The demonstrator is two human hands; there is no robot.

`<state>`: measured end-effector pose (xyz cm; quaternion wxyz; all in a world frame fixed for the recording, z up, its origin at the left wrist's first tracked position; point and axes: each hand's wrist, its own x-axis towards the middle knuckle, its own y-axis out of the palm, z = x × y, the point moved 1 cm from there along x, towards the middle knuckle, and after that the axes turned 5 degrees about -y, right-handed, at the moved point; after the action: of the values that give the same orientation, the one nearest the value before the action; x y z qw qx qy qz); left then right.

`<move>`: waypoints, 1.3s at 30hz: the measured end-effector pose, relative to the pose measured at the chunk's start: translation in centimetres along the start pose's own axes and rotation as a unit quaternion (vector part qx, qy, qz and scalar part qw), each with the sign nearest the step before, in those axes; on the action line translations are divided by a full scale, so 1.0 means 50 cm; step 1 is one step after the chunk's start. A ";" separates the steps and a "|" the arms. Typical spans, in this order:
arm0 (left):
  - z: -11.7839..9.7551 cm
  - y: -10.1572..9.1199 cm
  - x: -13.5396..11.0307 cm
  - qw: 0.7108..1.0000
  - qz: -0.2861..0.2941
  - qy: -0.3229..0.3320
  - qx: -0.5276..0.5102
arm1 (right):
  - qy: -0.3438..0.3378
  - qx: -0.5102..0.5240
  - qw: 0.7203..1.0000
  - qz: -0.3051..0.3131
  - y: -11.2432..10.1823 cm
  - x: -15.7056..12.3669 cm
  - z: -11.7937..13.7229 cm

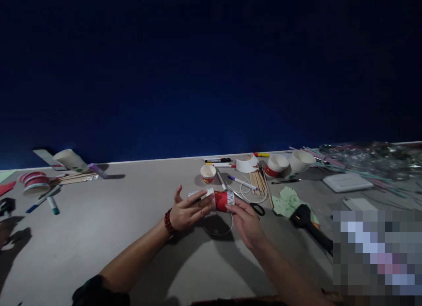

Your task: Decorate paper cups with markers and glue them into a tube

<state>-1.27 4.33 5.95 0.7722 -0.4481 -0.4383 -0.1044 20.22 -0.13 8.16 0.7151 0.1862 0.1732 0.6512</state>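
Cylinder of red and white [221, 201] is held in the two hands, just above the surface [132, 205]. Crossed-line pattern is already on its right end; the left part is mostly behind fingers, so I cannot tell if it is complete. Small cup [208, 174], purple marker [237, 180] and wooden sticks [260, 183] lie apart, not joined to it. Right hand [246, 219] pinches the right end; left hand [191, 211] spreads straight fingers across, thumb raised away. Both forearms [136, 255] reach forward and inward.
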 end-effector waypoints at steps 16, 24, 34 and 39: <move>0.002 -0.040 0.027 0.999 -0.012 -0.041 0.016 | 0.015 0.032 0.999 0.003 0.030 0.011 0.008; 0.002 -0.043 0.029 0.999 0.003 -0.035 0.009 | 0.002 -0.001 1.000 0.000 0.028 0.016 0.007; -0.004 -0.044 0.042 1.000 0.011 -0.012 -0.004 | 0.012 0.007 1.000 -0.028 0.024 0.015 0.015; 0.003 -0.032 0.026 1.000 0.030 -0.009 -0.002 | 0.024 0.019 0.999 -0.024 0.024 0.016 0.018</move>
<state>-1.47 3.82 7.94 0.7700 -0.4637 -0.4312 -0.0783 19.71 0.73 9.54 0.7225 0.1794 0.2068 0.6348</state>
